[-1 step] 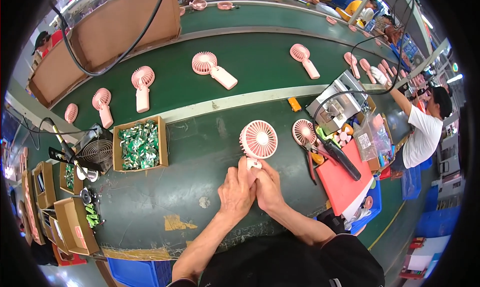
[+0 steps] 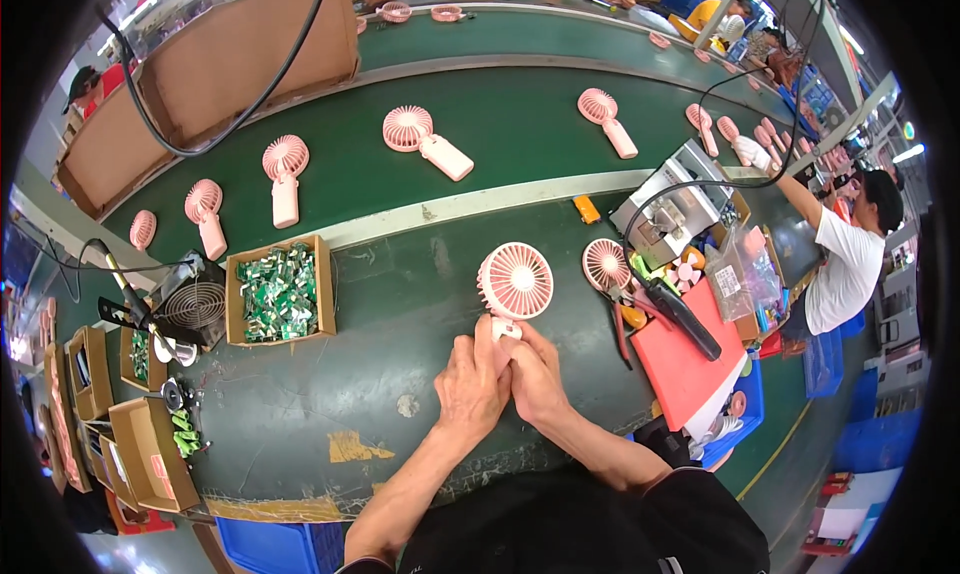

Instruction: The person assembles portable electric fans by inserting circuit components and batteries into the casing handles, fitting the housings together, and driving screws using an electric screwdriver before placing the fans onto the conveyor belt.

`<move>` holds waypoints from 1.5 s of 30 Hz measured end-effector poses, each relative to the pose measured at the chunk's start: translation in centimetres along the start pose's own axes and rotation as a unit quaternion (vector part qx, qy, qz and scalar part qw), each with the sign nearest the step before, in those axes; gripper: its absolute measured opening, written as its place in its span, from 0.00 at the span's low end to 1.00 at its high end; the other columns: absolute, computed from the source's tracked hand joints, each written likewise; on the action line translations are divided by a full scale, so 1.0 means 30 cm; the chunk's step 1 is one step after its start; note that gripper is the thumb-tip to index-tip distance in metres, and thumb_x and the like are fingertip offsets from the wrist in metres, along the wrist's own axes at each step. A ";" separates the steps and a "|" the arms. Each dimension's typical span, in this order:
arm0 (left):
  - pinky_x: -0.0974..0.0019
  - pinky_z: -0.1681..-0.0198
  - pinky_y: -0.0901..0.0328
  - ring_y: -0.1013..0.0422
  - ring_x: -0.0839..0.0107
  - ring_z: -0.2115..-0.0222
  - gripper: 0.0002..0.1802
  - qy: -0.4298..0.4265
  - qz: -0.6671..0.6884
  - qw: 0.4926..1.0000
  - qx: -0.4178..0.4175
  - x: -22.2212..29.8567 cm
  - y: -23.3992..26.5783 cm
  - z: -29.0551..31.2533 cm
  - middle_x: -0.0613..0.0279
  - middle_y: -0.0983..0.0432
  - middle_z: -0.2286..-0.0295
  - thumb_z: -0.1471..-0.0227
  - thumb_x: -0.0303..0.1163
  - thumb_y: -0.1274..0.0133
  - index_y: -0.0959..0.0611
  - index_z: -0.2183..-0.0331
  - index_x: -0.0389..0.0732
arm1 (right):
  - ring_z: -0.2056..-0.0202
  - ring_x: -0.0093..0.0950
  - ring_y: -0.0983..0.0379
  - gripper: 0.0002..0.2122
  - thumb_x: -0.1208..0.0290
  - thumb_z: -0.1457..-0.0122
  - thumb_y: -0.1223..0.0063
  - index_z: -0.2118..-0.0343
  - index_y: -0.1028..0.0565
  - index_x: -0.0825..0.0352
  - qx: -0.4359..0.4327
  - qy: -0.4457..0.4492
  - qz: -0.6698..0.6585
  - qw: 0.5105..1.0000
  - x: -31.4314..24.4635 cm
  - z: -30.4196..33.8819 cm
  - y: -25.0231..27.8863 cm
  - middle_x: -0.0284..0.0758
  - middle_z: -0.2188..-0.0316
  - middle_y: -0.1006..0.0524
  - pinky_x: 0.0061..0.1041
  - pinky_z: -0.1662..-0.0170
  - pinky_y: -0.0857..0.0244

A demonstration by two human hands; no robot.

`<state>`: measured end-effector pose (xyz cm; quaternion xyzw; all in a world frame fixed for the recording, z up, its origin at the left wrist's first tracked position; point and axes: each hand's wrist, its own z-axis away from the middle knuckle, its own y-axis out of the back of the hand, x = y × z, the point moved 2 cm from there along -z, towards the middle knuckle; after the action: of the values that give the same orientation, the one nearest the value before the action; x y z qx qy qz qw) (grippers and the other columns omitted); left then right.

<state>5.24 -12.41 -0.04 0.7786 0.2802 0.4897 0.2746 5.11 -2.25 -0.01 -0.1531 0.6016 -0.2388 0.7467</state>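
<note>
A pink handheld fan (image 2: 516, 280) stands over the middle of the bench, its round grille head up and its handle inside my hands. My left hand (image 2: 472, 386) is closed round the handle from the left. From the right, my right hand (image 2: 536, 374) closes on the same handle, its thumb near the top just under the head. Most of the handle is hidden by my fingers. To the right of the hands lie a loose pink fan head (image 2: 607, 264), pliers (image 2: 620, 326) and a red-orange sheet (image 2: 690, 354).
A cardboard box of green circuit boards (image 2: 328, 292) stands left of my hands, beside a soldering iron (image 2: 130, 294). Beyond the bench, pink fans (image 2: 286, 179) lie along a green conveyor belt (image 2: 520, 124). A black cable (image 2: 626, 236) loops at the right, where a co-worker (image 2: 845, 264) reaches over the belt.
My hands and the fan keep their hold and pose. At the far right, the co-worker's gloved hand has shifted slightly left over the fans on the belt.
</note>
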 end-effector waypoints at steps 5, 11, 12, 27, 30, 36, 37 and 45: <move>0.50 0.72 0.30 0.27 0.49 0.70 0.35 -0.001 0.000 0.998 -0.070 0.056 0.014 -0.002 0.51 0.30 0.62 0.57 0.30 0.41 0.34 0.46 0.41 | 0.56 0.21 0.30 0.14 0.77 0.40 0.51 0.51 0.31 0.71 -0.002 0.005 -0.070 0.998 -0.051 0.016 0.043 0.34 0.57 0.25 0.22 0.53 0.36; 0.46 0.71 0.32 0.26 0.46 0.70 0.38 0.014 0.000 0.989 -0.146 0.090 0.036 0.004 0.48 0.31 0.64 0.58 0.30 0.43 0.39 0.44 0.43 | 0.55 0.22 0.30 0.17 0.78 0.42 0.46 0.50 0.33 0.72 0.041 0.084 0.036 0.995 -0.066 0.027 0.127 0.35 0.57 0.26 0.27 0.49 0.36; 0.45 0.71 0.32 0.27 0.45 0.70 0.38 0.011 -0.004 0.989 -0.146 0.100 0.032 -0.002 0.47 0.30 0.63 0.58 0.30 0.43 0.39 0.45 0.42 | 0.55 0.22 0.30 0.17 0.78 0.42 0.46 0.50 0.33 0.72 0.048 0.088 0.034 0.994 -0.087 0.042 0.113 0.35 0.57 0.26 0.27 0.49 0.36; 0.72 0.79 0.38 0.32 0.75 0.81 0.24 0.219 0.543 0.760 -0.283 0.117 -0.095 -0.073 0.55 0.26 0.69 0.53 0.20 0.51 0.35 0.51 0.34 | 0.55 0.44 0.30 0.26 0.79 0.56 0.40 0.50 0.31 0.69 0.096 0.229 0.787 0.565 -0.641 0.141 0.611 0.45 0.58 0.27 0.35 0.51 0.35; 0.72 0.78 0.37 0.31 0.72 0.80 0.27 0.216 0.617 0.702 -0.282 0.106 -0.134 -0.061 0.52 0.26 0.68 0.53 0.21 0.51 0.36 0.49 0.33 | 0.58 0.46 0.30 0.25 0.80 0.57 0.40 0.51 0.31 0.71 0.061 0.122 0.776 0.615 -0.633 0.104 0.685 0.47 0.59 0.28 0.38 0.55 0.34; 0.67 0.78 0.34 0.29 0.66 0.79 0.28 0.267 0.718 0.572 -0.292 0.087 -0.156 -0.081 0.47 0.25 0.65 0.50 0.27 0.46 0.35 0.48 0.32 | 0.63 0.43 0.28 0.28 0.77 0.59 0.42 0.49 0.32 0.70 0.030 0.108 0.712 0.693 -0.641 0.042 0.742 0.46 0.63 0.28 0.33 0.56 0.35; 0.66 0.78 0.33 0.28 0.65 0.79 0.27 0.276 0.734 0.546 -0.295 0.085 -0.162 -0.086 0.46 0.25 0.65 0.50 0.29 0.45 0.33 0.49 0.33 | 0.63 0.43 0.28 0.28 0.77 0.59 0.42 0.49 0.32 0.70 0.031 0.107 0.712 0.693 -0.658 0.047 0.731 0.46 0.63 0.28 0.33 0.56 0.35; 0.66 0.81 0.33 0.28 0.67 0.80 0.20 0.295 0.729 0.565 -0.249 0.044 -0.227 -0.086 0.48 0.25 0.66 0.49 0.27 0.45 0.32 0.55 0.37 | 0.81 0.22 0.34 0.21 0.67 0.46 0.49 0.53 0.35 0.76 0.028 0.157 0.299 0.941 -0.761 -0.006 0.551 0.36 0.72 0.30 0.20 0.82 0.37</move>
<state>2.21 -6.36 -3.06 0.4308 -0.4506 0.7766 -0.0909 4.09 23.98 10.28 0.0940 0.7226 -0.0425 0.6835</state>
